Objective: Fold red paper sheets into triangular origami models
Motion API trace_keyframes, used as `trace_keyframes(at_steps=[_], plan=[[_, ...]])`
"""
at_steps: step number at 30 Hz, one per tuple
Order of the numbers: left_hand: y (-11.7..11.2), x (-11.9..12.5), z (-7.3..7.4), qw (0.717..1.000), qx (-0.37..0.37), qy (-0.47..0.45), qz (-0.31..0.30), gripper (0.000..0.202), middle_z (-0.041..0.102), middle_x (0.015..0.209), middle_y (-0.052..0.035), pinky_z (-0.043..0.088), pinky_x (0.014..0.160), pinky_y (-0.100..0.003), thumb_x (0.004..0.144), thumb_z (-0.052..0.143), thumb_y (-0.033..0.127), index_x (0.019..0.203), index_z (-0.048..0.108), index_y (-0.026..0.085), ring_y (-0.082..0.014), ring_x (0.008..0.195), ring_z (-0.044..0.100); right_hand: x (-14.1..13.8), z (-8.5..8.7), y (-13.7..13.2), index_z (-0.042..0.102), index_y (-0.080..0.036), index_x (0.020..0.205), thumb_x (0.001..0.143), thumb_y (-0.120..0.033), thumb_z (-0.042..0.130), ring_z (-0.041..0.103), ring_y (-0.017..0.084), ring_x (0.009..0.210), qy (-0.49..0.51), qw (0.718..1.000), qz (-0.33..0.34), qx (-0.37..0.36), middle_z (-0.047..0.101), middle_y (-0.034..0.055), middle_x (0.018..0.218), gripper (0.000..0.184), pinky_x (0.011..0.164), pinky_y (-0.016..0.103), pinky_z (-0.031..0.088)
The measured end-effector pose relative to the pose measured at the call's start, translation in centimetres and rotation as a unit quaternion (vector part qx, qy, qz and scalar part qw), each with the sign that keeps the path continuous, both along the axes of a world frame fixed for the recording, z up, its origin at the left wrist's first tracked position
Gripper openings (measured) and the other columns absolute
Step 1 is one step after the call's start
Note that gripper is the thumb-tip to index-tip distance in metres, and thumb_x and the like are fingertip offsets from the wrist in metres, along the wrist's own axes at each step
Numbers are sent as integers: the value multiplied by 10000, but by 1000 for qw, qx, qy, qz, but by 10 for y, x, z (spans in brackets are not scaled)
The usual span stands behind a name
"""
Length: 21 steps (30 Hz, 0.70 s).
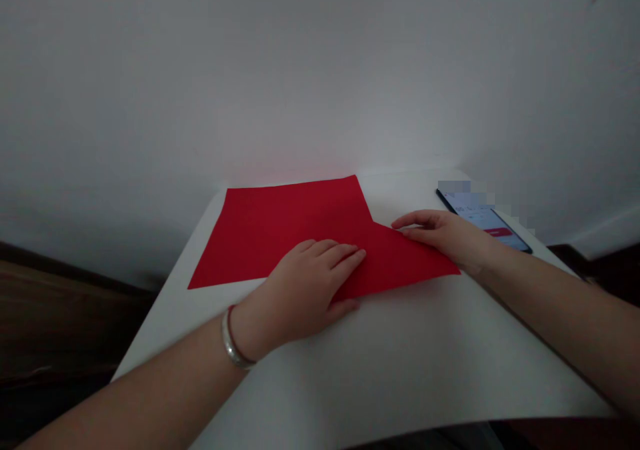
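Note:
A red sheet of paper point(285, 227) lies on the white table point(390, 357), with a folded-looking part reaching to the right in a pointed corner. My left hand point(315, 283) rests palm down on the paper near its front edge, fingers stretched out and thumb at the edge. A silver bangle is on the left wrist. My right hand point(433, 230) has the paper's upper right edge between thumb and fingers. Its forearm passes beside the pointed corner.
A phone point(480, 218) with a lit screen lies at the table's right side, partly behind my right forearm. A pale wall point(320, 77) stands along the table's back edge. Brown wooden furniture point(60, 310) is at the left.

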<state>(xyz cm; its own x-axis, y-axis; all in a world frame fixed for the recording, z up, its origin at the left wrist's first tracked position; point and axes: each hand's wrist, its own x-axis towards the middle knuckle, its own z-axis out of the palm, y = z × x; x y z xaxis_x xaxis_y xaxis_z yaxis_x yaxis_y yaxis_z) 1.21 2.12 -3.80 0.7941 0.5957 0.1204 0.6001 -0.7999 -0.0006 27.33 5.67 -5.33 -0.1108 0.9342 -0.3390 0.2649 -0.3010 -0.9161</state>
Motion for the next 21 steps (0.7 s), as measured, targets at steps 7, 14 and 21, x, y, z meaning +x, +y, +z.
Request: trace_keyframes(at_steps=[7, 14, 21], plan=[[2, 4, -5, 997, 60, 26, -43, 364, 626, 1266, -97, 531, 894, -427, 925, 450, 176, 1265, 569, 120, -254, 1084, 616, 6, -3, 1, 689, -235, 924, 819, -277, 561, 644, 202, 817, -282, 907, 116, 289, 705, 56, 964, 170, 771, 372, 520], [10, 6, -4, 997, 65, 29, -32, 343, 659, 1203, -105, 553, 842, -402, 915, 484, 150, 1244, 574, 118, -242, 1012, 630, -11, 24, -26, 634, -181, 1185, 836, -473, 586, 599, 253, 1067, -363, 753, 319, 447, 677, 91, 1165, 457, 962, 452, 448], [12, 11, -1, 998, 35, 42, -14, 291, 660, 1170, -89, 530, 848, -395, 919, 493, 186, 1174, 630, 166, -240, 1002, 608, -17, 12, -31, 651, -172, 1181, 886, -254, 504, 608, 244, 1010, -432, 700, 350, 448, 675, 84, 1145, 339, 921, 440, 485]])
